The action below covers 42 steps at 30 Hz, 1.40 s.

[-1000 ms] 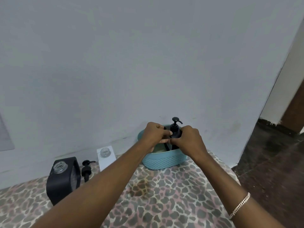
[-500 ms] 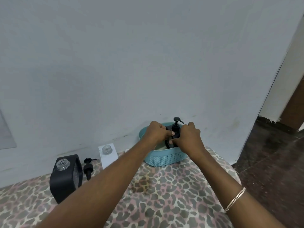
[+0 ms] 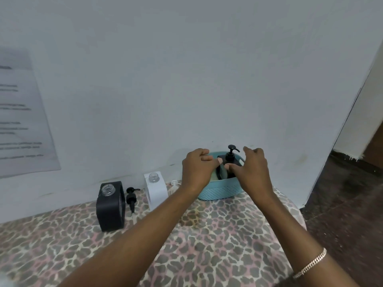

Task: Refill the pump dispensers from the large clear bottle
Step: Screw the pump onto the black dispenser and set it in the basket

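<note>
A black pump dispenser (image 3: 230,157) stands inside a teal basket (image 3: 219,192) against the wall. My left hand (image 3: 195,170) hovers over the basket's left side with fingers loosely curled, its thumb pointing at the dispenser. My right hand (image 3: 252,170) is on the right side with fingers spread, its thumb near the dispenser's body. Neither hand grips anything. To the left stand an uncapped black dispenser (image 3: 110,206) and an uncapped white dispenser (image 3: 155,189). A loose black pump (image 3: 131,198) sits between them. No large clear bottle is in view.
A greenish-grey item (image 3: 222,174) lies in the basket beside the dispenser. A white pump (image 3: 174,185) shows partly behind my left forearm. The leopard-print surface (image 3: 217,235) ends at the right, with dark floor (image 3: 342,204) beyond. A paper sheet (image 3: 20,121) hangs on the wall.
Both hands gripped the dispenser in the basket before. They have now let go and moved apart. The view has shifted, showing more of the left side.
</note>
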Tool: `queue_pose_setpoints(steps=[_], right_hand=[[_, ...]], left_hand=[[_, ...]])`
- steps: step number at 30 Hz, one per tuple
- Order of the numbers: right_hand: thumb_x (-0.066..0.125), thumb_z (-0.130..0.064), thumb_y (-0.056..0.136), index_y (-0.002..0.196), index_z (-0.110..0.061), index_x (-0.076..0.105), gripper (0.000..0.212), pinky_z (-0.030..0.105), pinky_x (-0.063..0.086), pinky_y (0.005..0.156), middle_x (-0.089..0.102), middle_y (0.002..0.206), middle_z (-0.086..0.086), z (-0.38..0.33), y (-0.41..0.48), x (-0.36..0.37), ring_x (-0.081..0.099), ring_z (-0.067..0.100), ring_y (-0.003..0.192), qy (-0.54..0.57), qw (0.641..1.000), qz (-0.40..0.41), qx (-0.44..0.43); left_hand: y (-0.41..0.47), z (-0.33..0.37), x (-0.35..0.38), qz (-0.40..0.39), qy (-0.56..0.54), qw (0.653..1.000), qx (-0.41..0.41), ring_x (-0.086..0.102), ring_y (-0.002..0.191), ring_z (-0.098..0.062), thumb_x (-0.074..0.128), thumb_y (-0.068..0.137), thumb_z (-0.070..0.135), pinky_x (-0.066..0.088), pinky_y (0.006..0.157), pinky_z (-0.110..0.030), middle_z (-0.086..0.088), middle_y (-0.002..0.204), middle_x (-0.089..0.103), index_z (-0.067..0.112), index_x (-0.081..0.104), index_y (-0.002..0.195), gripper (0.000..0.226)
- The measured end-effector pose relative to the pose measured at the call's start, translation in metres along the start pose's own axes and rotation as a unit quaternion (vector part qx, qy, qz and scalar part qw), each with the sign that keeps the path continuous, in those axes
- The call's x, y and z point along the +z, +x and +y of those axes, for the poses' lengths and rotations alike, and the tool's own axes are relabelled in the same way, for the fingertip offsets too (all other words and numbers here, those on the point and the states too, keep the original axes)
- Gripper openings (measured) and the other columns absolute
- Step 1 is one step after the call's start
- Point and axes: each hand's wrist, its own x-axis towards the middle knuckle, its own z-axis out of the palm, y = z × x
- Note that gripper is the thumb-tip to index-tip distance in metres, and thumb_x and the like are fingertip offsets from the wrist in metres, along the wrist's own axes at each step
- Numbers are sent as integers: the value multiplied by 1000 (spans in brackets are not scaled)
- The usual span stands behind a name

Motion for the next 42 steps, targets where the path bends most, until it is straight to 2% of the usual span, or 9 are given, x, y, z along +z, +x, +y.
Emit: queue_pose_setpoints(steps=[7, 10, 15, 22, 25, 30, 37, 40, 42], right_hand=[[85, -34, 87, 146, -16, 55, 69, 37, 50, 96, 49, 123, 1, -28, -52, -1, 55, 26, 118, 51, 998, 8, -47], [85, -33, 86, 136, -12, 60, 59, 31, 46, 91, 53, 125, 4, -44, -73, 3, 56, 25, 118, 64, 996, -3, -64], [85, -36, 87, 147, -7, 56, 73, 29, 47, 96, 56, 137, 6, -73, -114, 15, 58, 22, 122, 98, 991, -18, -85], [84, -36, 88, 149, -12, 54, 72, 23, 43, 89, 58, 135, 2, -116, -173, 46, 59, 11, 112, 161, 978, -75, -105], [83, -36, 89, 150, -12, 54, 71, 27, 47, 92, 58, 136, 3, -135, -195, 62, 61, 15, 114, 172, 972, -102, -126], [82, -38, 89, 148, -13, 55, 69, 29, 49, 95, 58, 135, 0, -159, -219, 84, 60, 15, 116, 182, 963, -137, -143], [79, -35, 93, 143, -11, 58, 59, 34, 52, 96, 57, 130, 1, -181, -235, 113, 60, 18, 114, 161, 962, -155, -157], [78, -32, 94, 135, -10, 61, 49, 30, 46, 93, 50, 119, -3, -189, -238, 127, 57, 21, 113, 155, 962, -150, -164], [78, -30, 94, 136, -10, 60, 50, 30, 45, 96, 50, 123, 1, -194, -239, 135, 55, 23, 117, 149, 964, -138, -169]], left_hand=[[-60, 1, -53, 26, -19, 999, 18, 71, 101, -3, 86, 86, 29, 50, 76, -6, 2, 116, 75, 12, 66, 134, 55], [-84, 1, -79, 46, -12, 999, 24, 70, 97, 1, 86, 86, 28, 49, 72, -3, 2, 118, 74, 13, 65, 134, 54], [-131, -2, -124, 85, -13, 996, 26, 71, 98, 0, 86, 86, 30, 52, 74, -7, 3, 118, 74, 16, 65, 134, 54], [-203, -11, -176, 136, -22, 990, 20, 71, 102, 1, 85, 87, 30, 55, 83, -10, 6, 119, 73, 15, 65, 137, 56], [-230, -14, -196, 163, -19, 986, 17, 71, 103, 2, 85, 88, 30, 57, 86, -14, 8, 119, 73, 15, 65, 137, 55], [-266, -22, -226, 203, 7, 979, 22, 69, 103, 8, 83, 90, 25, 53, 86, -9, 14, 115, 72, 20, 65, 135, 49], [-305, -30, -261, 303, 40, 950, 62, 72, 93, 0, 76, 96, 19, 57, 80, -14, 14, 99, 74, 26, 70, 115, 22], [-315, -36, -276, 348, 81, 929, 96, 71, 86, -3, 77, 96, 17, 56, 73, -14, 10, 92, 73, 18, 72, 112, 17], [-319, -42, -285, 387, 112, 908, 115, 68, 82, -7, 78, 94, 17, 54, 70, -15, 7, 89, 68, 16, 69, 109, 17]])
